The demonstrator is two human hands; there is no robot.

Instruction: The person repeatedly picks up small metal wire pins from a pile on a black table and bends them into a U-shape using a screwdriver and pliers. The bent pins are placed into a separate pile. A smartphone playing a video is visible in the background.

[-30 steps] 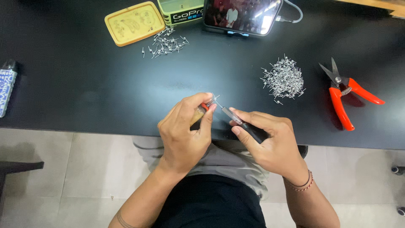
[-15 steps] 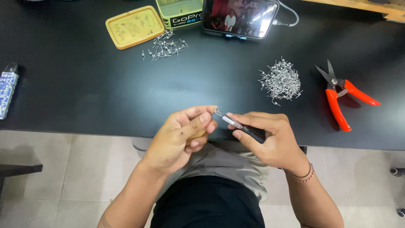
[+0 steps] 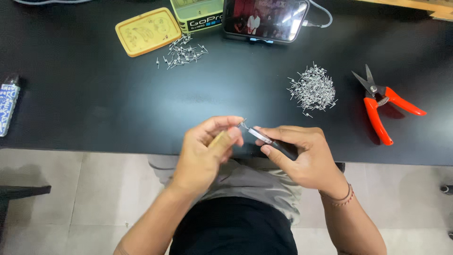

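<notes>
My left hand [image 3: 207, 148] is at the near edge of the black table [image 3: 94, 104], its fingers closed on a small tan stick-like piece [image 3: 218, 139]. My right hand [image 3: 302, 156] grips a slim tool with a black handle and a metal tip [image 3: 264, 137], pointed left. The tool's tip meets a tiny metal wire piece [image 3: 243, 123] held at my left fingertips. Both hands almost touch, over the table's front edge and my lap.
A pile of small metal wire pieces [image 3: 312, 89] lies right of centre; a smaller scatter [image 3: 184, 53] lies at the back. A yellow tin lid [image 3: 148, 31], a green tin [image 3: 197, 14], a propped phone [image 3: 265, 20], red-handled snips [image 3: 384, 106] and a small patterned object [image 3: 7, 107] are on the table.
My hands have stayed together at the table's front edge. The left fingers have shifted slightly around the small piece, and the tool tip has kept against it.
</notes>
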